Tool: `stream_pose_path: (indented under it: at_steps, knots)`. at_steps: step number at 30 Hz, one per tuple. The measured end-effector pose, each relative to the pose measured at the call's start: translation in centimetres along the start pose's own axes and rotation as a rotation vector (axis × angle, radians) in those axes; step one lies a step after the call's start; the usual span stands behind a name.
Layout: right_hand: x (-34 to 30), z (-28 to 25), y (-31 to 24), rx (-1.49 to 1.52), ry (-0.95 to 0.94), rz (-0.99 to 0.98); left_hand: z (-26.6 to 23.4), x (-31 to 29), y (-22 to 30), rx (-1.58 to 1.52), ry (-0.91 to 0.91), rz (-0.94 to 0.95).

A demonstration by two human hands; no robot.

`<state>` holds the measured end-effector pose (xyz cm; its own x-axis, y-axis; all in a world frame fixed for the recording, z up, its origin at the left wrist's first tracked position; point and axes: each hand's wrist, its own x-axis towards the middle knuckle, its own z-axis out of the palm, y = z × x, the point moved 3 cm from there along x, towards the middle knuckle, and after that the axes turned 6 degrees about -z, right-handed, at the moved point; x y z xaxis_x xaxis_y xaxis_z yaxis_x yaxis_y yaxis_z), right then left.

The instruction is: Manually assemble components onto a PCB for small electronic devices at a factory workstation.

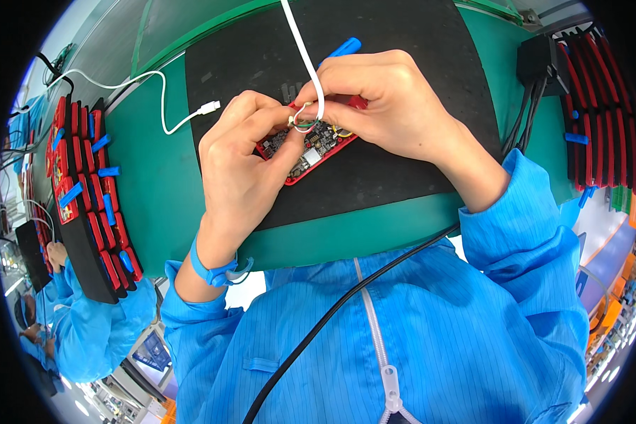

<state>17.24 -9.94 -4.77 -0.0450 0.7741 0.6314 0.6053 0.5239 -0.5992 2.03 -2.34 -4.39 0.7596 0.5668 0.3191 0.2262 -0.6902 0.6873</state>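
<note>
A circuit board in a red frame lies at a slant on the black mat. A white cable comes down from above and ends in thin white, red and green wires over the board. My left hand, wearing a blue wrist strap, is closed in a pinch at a small white connector on those wires. From the other side my right hand pinches the white cable close to where its wires come out. Fingers of both hands cover the board's far part. A blue pen-like piece lies behind my right hand.
A white cable with a plug rests left of the mat. Black racks of red-framed units with blue tabs stand left and right. A black box with cables sits at right. Another person's blue sleeve shows far left.
</note>
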Motion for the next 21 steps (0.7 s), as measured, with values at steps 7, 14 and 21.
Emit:
stream_pose_path:
  at_steps: [7, 14, 21]
  knots:
    - [0.05, 0.01, 0.03, -0.011, -0.003, -0.001, 0.0, -0.01, -0.08, -0.018, -0.003, -0.006]
    - [0.11, 0.16, 0.04, -0.006, 0.001, 0.004, -0.11, 0.0, 0.07, -0.006, -0.003, 0.011]
    - [0.23, -0.07, 0.13, 0.037, -0.032, 0.002, -0.15, 0.02, 0.29, 0.004, 0.005, 0.022]
